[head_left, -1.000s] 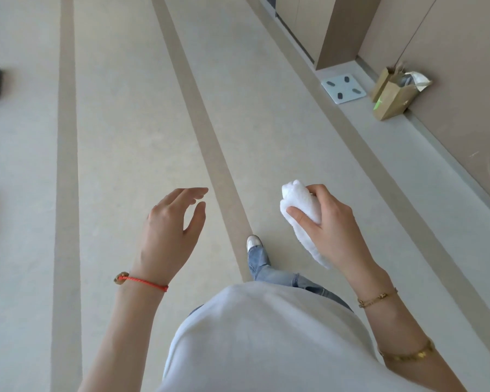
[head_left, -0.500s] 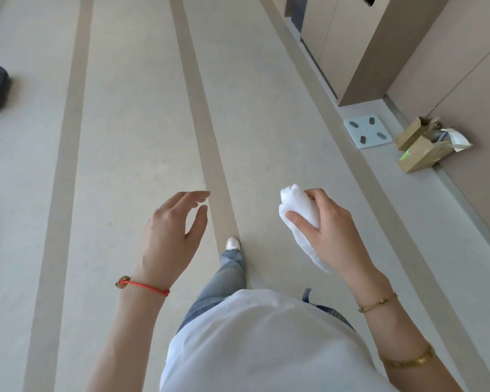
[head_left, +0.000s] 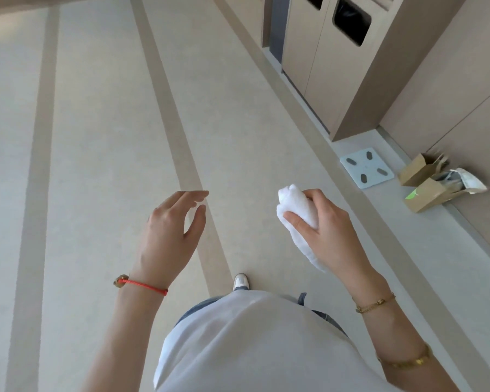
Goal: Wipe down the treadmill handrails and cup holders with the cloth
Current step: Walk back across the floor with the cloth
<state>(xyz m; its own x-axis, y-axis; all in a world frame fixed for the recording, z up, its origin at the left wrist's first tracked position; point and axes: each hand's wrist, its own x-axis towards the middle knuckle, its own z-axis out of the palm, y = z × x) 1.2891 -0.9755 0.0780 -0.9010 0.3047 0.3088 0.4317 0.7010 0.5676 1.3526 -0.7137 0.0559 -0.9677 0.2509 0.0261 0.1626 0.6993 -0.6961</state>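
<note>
The right hand (head_left: 327, 230) gripped a bunched white cloth (head_left: 297, 219), with the thumb laid across its front and the fingers curled round behind; the cloth's rounded upper end stood above the thumb and its tail hung below the palm. The left hand (head_left: 170, 233) was level with the cloth and to its left, apart from it, holding nothing, its fingers loosely curved and the thumb set apart from them. A red cord bracelet (head_left: 145, 285) circled the left wrist, and a gold chain bracelet (head_left: 375, 305) circled the right wrist below the cloth. Both hands were raised over a pale floor (head_left: 102, 137) marked with darker stripes. Below the cloth, one white shoe toe (head_left: 241, 280) showed on the floor above a light shirt (head_left: 252, 343). To the right of the cloth, a pale blue square scale (head_left: 366, 167) lay flat on the floor, and beyond it two brown paper bags (head_left: 427, 188) lay against the wall. Above the scale stood a beige cabinet (head_left: 337, 60) with dark openings.
</note>
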